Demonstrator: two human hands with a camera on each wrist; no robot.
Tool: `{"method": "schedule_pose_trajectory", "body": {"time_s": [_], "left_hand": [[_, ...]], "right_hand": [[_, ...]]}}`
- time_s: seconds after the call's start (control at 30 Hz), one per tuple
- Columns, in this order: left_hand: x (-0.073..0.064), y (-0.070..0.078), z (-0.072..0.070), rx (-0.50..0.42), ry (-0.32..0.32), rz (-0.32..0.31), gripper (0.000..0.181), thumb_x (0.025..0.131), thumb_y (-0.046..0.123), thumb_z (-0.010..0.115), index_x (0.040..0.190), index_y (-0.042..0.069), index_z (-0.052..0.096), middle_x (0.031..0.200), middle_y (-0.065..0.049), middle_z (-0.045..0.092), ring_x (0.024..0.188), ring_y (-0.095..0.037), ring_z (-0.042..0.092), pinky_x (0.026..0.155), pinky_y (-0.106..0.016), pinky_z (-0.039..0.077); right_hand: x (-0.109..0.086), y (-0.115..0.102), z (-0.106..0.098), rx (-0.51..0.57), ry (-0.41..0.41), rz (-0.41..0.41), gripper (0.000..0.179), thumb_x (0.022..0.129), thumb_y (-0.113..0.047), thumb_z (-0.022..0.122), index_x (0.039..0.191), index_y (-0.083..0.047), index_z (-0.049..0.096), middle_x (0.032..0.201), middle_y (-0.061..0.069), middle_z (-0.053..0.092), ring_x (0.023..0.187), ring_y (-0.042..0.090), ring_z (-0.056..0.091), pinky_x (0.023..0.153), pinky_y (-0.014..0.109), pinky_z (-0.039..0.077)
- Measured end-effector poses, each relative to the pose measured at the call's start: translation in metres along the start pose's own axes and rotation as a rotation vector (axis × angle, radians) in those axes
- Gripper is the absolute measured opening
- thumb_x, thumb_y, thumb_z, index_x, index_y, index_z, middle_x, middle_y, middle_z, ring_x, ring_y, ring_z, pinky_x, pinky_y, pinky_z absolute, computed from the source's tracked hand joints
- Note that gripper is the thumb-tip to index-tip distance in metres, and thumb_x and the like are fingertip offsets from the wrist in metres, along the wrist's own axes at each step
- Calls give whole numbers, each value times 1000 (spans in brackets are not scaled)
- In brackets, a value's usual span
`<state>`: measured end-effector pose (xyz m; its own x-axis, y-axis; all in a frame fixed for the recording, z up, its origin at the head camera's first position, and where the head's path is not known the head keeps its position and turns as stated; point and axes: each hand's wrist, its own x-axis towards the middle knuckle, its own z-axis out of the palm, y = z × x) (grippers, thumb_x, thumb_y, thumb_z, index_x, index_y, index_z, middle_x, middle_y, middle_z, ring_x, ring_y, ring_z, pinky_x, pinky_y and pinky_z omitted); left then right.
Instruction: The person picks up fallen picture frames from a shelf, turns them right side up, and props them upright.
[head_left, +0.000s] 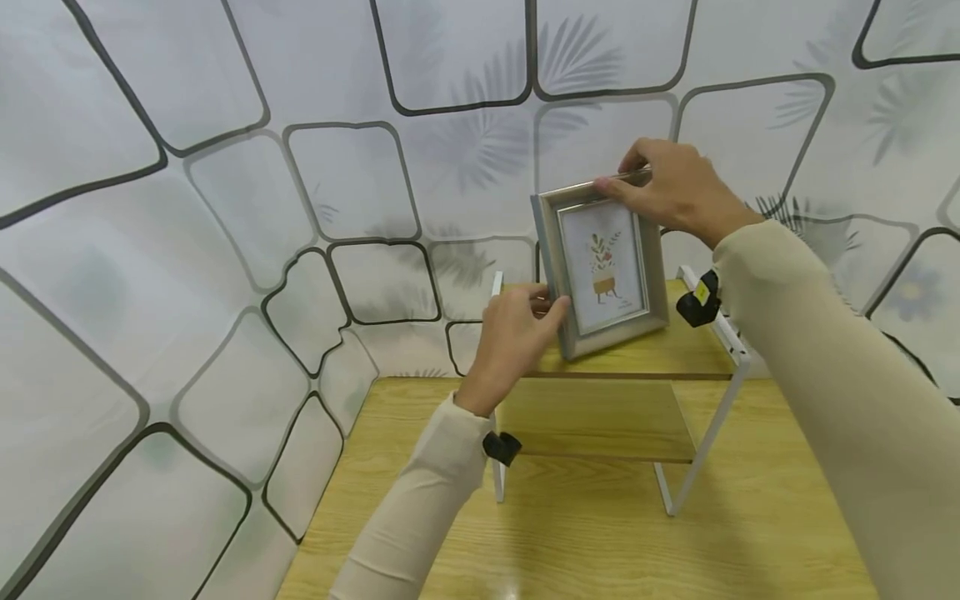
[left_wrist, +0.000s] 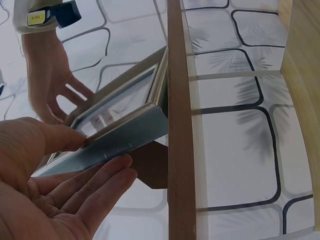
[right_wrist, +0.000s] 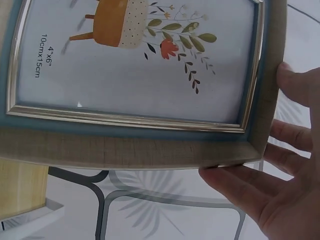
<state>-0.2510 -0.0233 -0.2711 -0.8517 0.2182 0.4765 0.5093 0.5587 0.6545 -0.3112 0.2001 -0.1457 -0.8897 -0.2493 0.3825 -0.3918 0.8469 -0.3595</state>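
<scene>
A silvery-beige picture frame (head_left: 606,258) stands tilted on the wooden top board (head_left: 697,354) of a small two-tier rack. Behind its glass a printed card (right_wrist: 135,65) shows a potted plant. At the frame's left side my left hand (head_left: 517,333) pinches the edge, thumb at the front and fingers behind, as the left wrist view shows. My right hand (head_left: 678,187) grips the upper right corner, with the thumb (right_wrist: 295,85) on the top edge and fingers along the side. Behind the frame a dark stand flap (left_wrist: 152,167) sticks out in the left wrist view.
Below the top board the rack has a lower wooden shelf (head_left: 600,417) between white metal legs (head_left: 705,442). The rack stands on a wood-grain surface (head_left: 600,550). Patterned fabric walls (head_left: 225,208) rise close behind and to the left.
</scene>
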Motion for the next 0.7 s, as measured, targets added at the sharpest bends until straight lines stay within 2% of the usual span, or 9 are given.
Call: {"method": "schedule_pose_trajectory", "body": {"time_s": [0.23,0.4,0.5,0.63,0.7], "left_hand": [[1,-1,-4,15,-6,-42,39,102,26,63,130,-2,65,114,-14,74,97,-21,74,83,-35,59],[3,-1,-5,8,4,-44,37,102,23,63,129,-2,66,114,-14,74,98,-23,74,84,-36,59],[5,-1,-4,8,6,-44,36,103,23,62,129,-2,66,115,-13,74,99,-23,74,83,-35,59],[6,-2,-3,1,4,-53,36,103,22,61,131,-1,65,118,-13,73,103,-22,73,86,-36,59],[6,-2,-2,-4,7,-54,36,104,22,61,131,-1,65,120,-13,72,106,-22,72,88,-37,58]], "right_hand": [[-7,2,-3,-36,73,47,77,98,-60,54,130,9,58,135,34,55,127,53,48,106,64,38],[-13,2,-6,-54,120,71,75,97,-61,56,126,9,63,131,32,59,120,51,54,102,62,43],[-16,2,-7,-48,135,93,76,96,-62,56,125,8,64,131,31,60,119,50,55,105,64,40],[-21,3,-6,-25,149,115,77,95,-63,57,126,8,64,132,31,59,121,51,53,112,69,25],[-24,3,-5,-21,163,123,77,95,-63,57,125,8,64,132,31,59,121,51,53,112,71,22]]}}
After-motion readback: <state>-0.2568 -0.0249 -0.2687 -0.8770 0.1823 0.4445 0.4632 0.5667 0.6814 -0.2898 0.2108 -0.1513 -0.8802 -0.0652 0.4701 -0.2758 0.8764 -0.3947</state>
